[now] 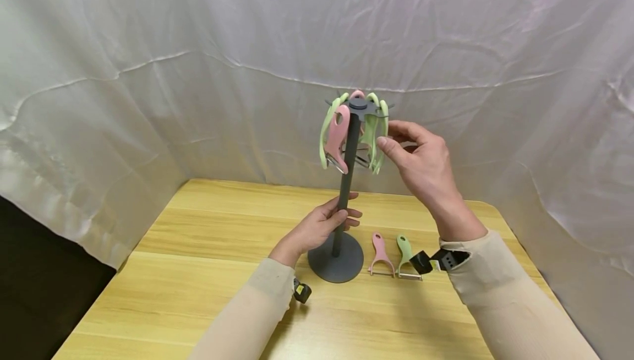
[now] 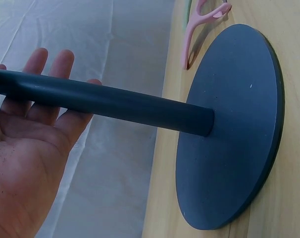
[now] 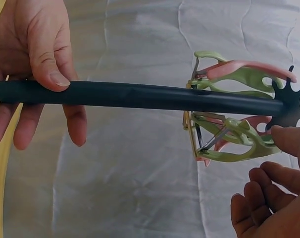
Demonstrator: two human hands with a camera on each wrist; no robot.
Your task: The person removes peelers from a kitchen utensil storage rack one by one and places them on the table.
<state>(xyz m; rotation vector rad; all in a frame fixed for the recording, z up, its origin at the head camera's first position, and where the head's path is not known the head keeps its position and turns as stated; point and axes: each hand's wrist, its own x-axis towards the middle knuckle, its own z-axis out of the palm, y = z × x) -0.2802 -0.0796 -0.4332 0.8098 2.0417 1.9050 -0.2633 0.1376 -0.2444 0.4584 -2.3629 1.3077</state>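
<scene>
A dark grey stand [image 1: 345, 184] with a round base [image 1: 335, 269] rises from the table, several peelers hanging from its hooked top. My left hand [image 1: 314, 230] holds the pole low down, thumb in front and fingers behind. Up at the right side of the top, my right hand [image 1: 428, 162] pinches a green peeler [image 1: 384, 120] between thumb and index finger; its other fingers are curled loosely. A pink peeler [image 1: 338, 133] and another green peeler [image 1: 324, 137] hang on the left side. More peelers hang behind, partly hidden.
Right of the base, a pink peeler [image 1: 379, 250] and a green peeler [image 1: 404, 250] lie on the wooden table [image 1: 198, 294], blades toward me. Pale curtains [image 1: 247, 129] enclose the table's back and sides.
</scene>
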